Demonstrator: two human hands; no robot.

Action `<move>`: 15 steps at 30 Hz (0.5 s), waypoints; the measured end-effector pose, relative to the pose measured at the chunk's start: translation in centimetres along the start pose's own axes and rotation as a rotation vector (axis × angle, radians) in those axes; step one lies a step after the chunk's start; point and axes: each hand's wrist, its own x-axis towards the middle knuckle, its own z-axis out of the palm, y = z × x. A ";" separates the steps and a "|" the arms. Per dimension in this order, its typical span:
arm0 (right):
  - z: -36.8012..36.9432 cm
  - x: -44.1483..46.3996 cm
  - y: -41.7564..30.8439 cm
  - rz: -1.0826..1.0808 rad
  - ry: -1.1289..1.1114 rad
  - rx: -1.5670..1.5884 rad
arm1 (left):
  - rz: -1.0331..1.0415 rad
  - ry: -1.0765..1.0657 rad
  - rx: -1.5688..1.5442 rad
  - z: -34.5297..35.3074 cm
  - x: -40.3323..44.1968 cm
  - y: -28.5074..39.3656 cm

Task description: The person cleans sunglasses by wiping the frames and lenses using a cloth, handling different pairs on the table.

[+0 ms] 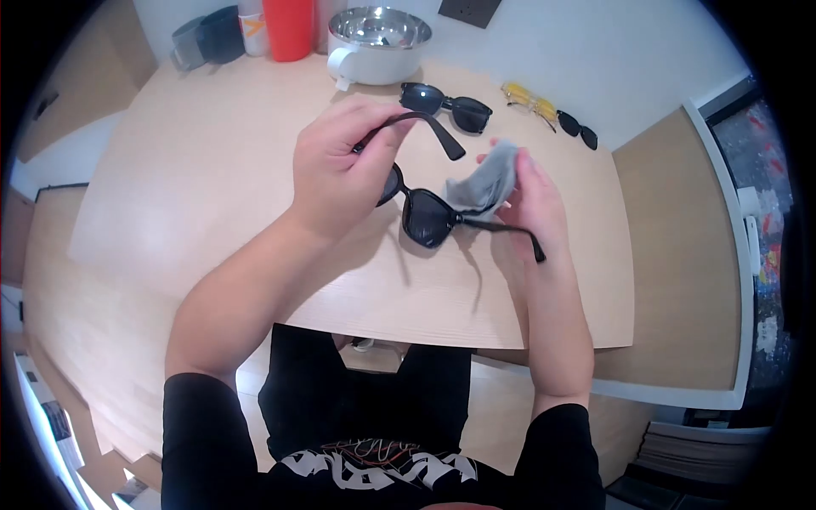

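A pair of black sunglasses (pixel 428 218) with dark lenses is held above the table, its temples spread. My left hand (pixel 347 157) is closed around the frame near one hinge, covering part of that lens; the temple arches out past my fingers. My right hand (pixel 537 200) pinches a grey cloth (pixel 489 183) between thumb and fingers. This cloth hangs beside the other hinge, close to the lens edge, and I cannot tell whether it touches the frame. The second temple passes in front of my right wrist.
Behind my hands lie another pair of black sunglasses (pixel 448 106), yellow-lensed glasses (pixel 529 100) and small dark glasses (pixel 578 129). A white-handled metal bowl (pixel 378 59), a red container (pixel 289 30) and dark mugs (pixel 219 36) line the wall. The wooden table (pixel 170 187) ends before my lap.
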 end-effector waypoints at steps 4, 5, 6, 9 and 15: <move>0.3 0.1 0.0 0.012 0.060 0.255 | -0.075 0.175 0.018 0.0 0.4 0.0; 0.4 0.1 -0.1 0.049 0.093 0.215 | -0.094 0.207 0.000 -0.1 0.5 0.1; 0.7 -0.1 0.1 0.025 0.076 0.244 | -0.113 0.239 -0.019 -0.1 0.6 0.1; 1.5 -0.2 1.5 -0.045 0.027 0.330 | -0.156 0.278 -0.027 -0.4 0.9 0.4; 2.4 -0.5 2.9 -0.090 0.028 0.282 | -0.206 0.252 -0.143 0.5 0.1 0.4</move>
